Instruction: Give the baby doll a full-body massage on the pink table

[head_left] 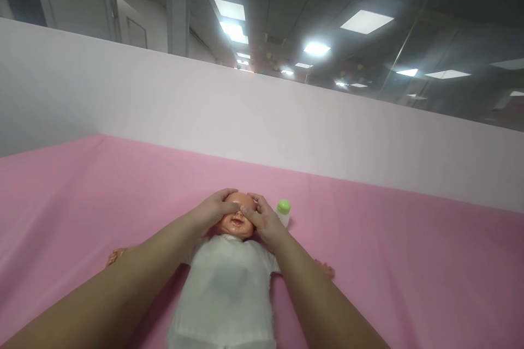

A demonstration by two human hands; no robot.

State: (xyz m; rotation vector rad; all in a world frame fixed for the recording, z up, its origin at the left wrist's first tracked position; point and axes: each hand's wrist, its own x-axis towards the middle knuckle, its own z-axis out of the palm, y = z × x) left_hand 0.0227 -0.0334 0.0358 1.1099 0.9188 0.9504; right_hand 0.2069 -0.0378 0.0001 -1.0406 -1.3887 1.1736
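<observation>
A baby doll in a white shirt lies on its back on a pink sheet, head away from me. My left hand rests on the left side of the doll's head, thumb across its eyes. My right hand rests on the right side of the head, thumb also over the eye area. Both hands cup the face with fingers spread along it. The doll's arms stretch out to either side.
A small white bottle with a green cap stands just right of the doll's head, close to my right hand. A white partition wall rises behind the sheet. Ceiling lights and a door show beyond it.
</observation>
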